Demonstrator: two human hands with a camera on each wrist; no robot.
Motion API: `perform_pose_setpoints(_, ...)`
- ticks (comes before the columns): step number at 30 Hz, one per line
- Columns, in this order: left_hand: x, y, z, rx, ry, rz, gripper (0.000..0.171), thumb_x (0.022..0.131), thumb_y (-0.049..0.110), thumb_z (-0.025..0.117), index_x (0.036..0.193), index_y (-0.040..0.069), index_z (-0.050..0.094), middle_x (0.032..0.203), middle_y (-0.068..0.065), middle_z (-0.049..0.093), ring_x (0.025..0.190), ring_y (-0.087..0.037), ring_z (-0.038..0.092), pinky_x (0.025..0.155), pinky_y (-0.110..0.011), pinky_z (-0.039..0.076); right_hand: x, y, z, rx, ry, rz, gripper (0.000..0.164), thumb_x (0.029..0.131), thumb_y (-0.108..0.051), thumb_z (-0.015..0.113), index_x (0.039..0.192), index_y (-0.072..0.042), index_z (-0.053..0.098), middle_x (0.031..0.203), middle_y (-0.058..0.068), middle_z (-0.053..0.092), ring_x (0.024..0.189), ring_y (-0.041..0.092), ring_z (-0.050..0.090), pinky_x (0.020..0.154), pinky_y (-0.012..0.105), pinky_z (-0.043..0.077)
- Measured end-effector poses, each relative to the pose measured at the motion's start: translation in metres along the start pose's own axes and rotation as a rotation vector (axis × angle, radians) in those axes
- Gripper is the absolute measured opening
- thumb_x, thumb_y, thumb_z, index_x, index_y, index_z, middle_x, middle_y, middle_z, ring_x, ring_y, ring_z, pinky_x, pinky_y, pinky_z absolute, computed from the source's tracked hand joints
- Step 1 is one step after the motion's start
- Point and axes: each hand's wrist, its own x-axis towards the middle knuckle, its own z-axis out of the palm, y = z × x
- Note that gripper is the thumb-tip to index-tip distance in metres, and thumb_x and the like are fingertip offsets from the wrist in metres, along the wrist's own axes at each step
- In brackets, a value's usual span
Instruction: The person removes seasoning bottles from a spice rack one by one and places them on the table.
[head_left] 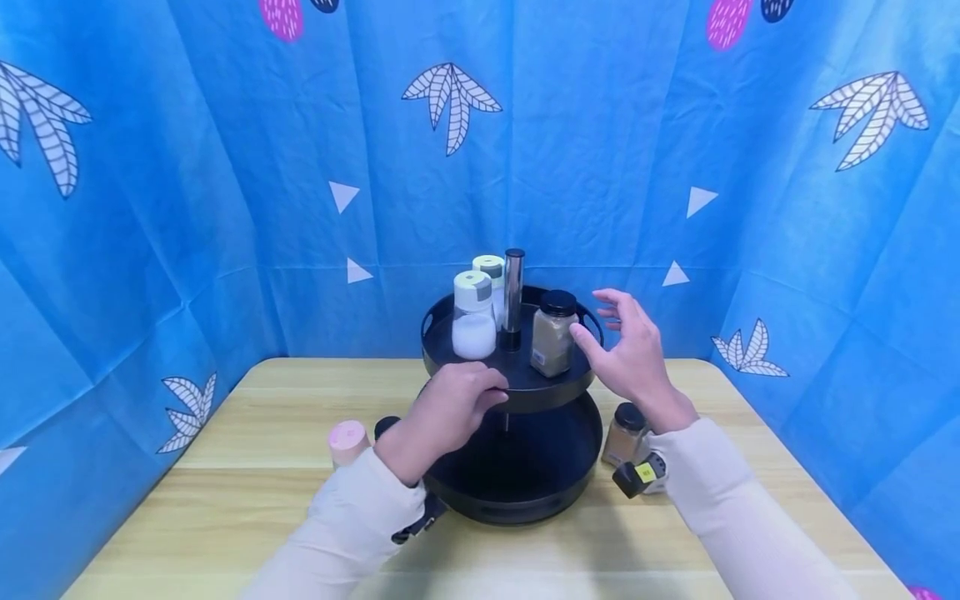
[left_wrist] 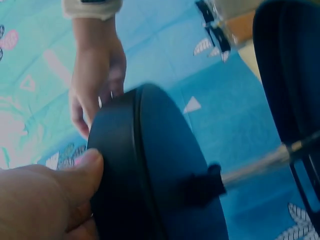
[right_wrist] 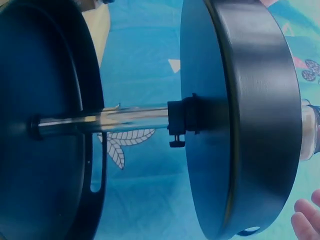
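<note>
A black two-tier round rack stands on the table, with an upper tray, a lower tray and a silver post. My left hand pinches the front rim of the upper tray; its thumb lies against the outer wall. On that tray, a black-lidded spice jar with brown powder stands upright at the right. Beside this jar, my right hand has spread fingers and holds nothing. Two white-capped shakers, a front one with white contents and a rear one, stand left of the post.
Right of the rack, another black-lidded jar stands on the wooden table, partly hidden by the right wrist. A pink-lidded container and a black lid show behind the left forearm. Blue patterned cloth surrounds the table.
</note>
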Motion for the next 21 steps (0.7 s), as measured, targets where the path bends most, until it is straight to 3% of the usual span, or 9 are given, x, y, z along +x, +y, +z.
perform_pose_setpoints(5,-0.006,-0.018,-0.013,0.017,-0.037,0.024,0.005,0.086,0.005,0.073,0.091,0.007,0.072,0.082,-0.002,0.069,0.072,-0.015,0.063,0.070,-0.028,0.056,-0.001,-0.006,0.007,0.017,-0.038,-0.038,0.050,0.087,-0.017,0.071,0.129,-0.001,0.049,0.125,0.019,0.056,0.106,0.034,0.060,0.087,0.052,0.051)
perform_pose_setpoints(12,-0.012,-0.032,-0.026,0.030,-0.069,-0.064,0.011,0.086,0.005,0.073,0.097,0.005,0.072,0.090,-0.004,0.070,0.081,-0.018,0.065,0.082,-0.034,0.055,-0.001,-0.017,0.015,0.034,-0.076,-0.084,0.055,0.086,-0.019,0.072,0.131,-0.001,0.048,0.127,0.018,0.055,0.108,0.032,0.060,0.089,0.048,0.051)
perform_pose_setpoints(17,-0.014,-0.031,-0.024,0.041,-0.055,-0.098,0.020,0.086,0.016,0.075,0.103,0.005,0.072,0.096,-0.005,0.070,0.086,-0.018,0.064,0.081,-0.035,0.055,0.002,-0.024,0.017,0.054,-0.122,-0.094,0.061,0.085,-0.022,0.074,0.135,-0.004,0.045,0.132,0.017,0.053,0.110,0.032,0.059,0.092,0.046,0.050)
perform_pose_setpoints(21,-0.013,-0.028,-0.018,0.070,0.001,-0.096,0.022,0.084,0.024,0.077,0.097,0.007,0.073,0.090,-0.003,0.070,0.080,-0.017,0.064,0.078,-0.033,0.055,0.005,-0.029,0.019,0.060,-0.193,-0.077,0.068,0.084,-0.024,0.075,0.141,-0.008,0.041,0.140,0.016,0.047,0.115,0.034,0.056,0.095,0.047,0.049)
